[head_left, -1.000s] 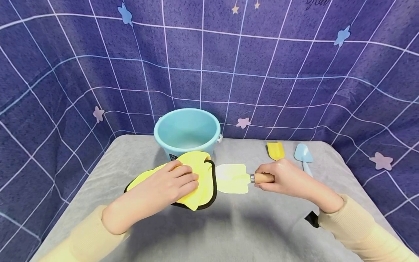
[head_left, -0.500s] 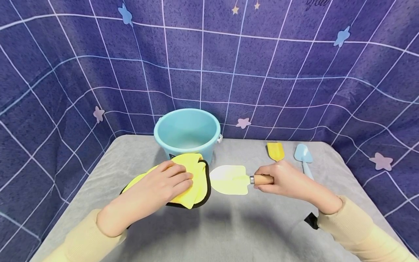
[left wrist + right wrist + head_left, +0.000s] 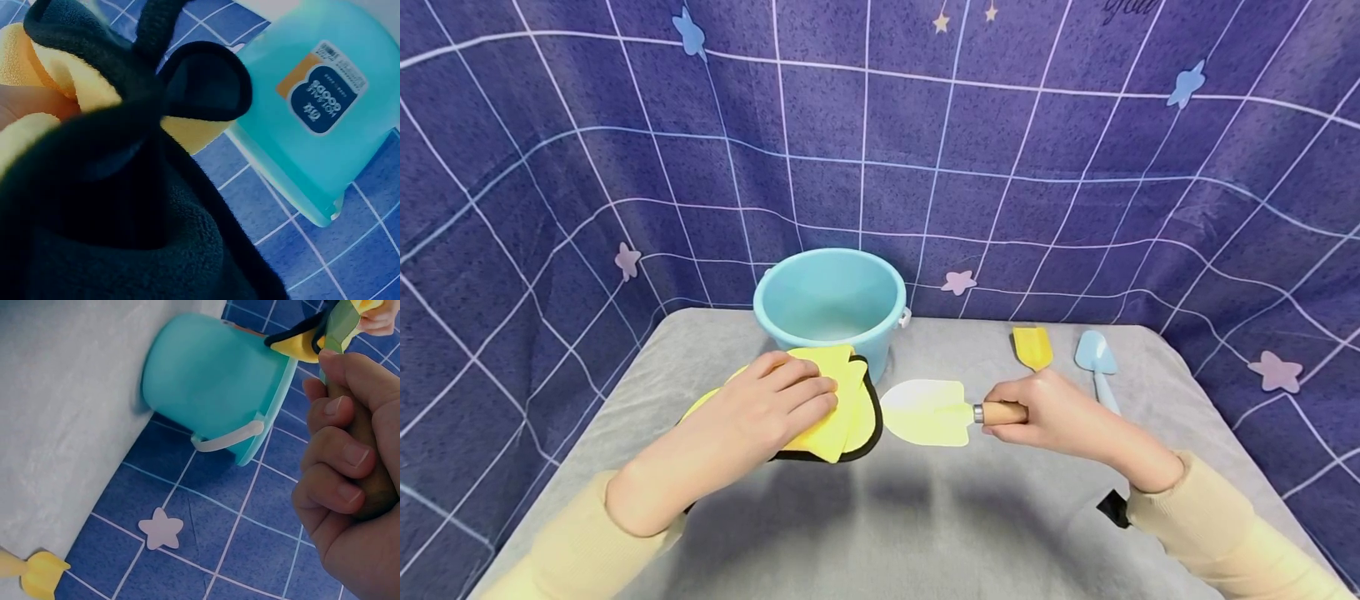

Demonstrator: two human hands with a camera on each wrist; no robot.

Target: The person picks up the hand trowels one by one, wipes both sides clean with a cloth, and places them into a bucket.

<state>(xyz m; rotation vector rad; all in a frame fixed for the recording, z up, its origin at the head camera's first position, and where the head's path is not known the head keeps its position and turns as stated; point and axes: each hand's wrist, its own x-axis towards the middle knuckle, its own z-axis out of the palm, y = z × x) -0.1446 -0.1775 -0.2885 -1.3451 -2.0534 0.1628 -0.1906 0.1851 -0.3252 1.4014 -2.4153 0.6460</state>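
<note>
My left hand [image 3: 760,412] grips a yellow cloth [image 3: 850,408] with black edging, bunched in front of the bucket. In the left wrist view the dark underside of the cloth [image 3: 194,212] hangs in folds that hide most of the fingers. My right hand [image 3: 1060,408] holds a trowel [image 3: 928,412] by its wooden handle, fingers wrapped round it in the right wrist view. The pale yellow-green blade points left, its tip right at the cloth's edge. Both hands are raised over the grey surface, where their shadows fall.
Behind the cloth stands a light blue bucket [image 3: 880,350] with a white handle [image 3: 228,437]. At the back right lie a small yellow shovel [image 3: 1032,346] and a light blue shovel [image 3: 1096,354]. A blue gridded curtain [image 3: 925,125] surrounds the grey-covered table [image 3: 925,533].
My left hand has drawn the cloth leftward and slightly up, uncovering more of the blade's tip. The trowel and my right hand have barely shifted.
</note>
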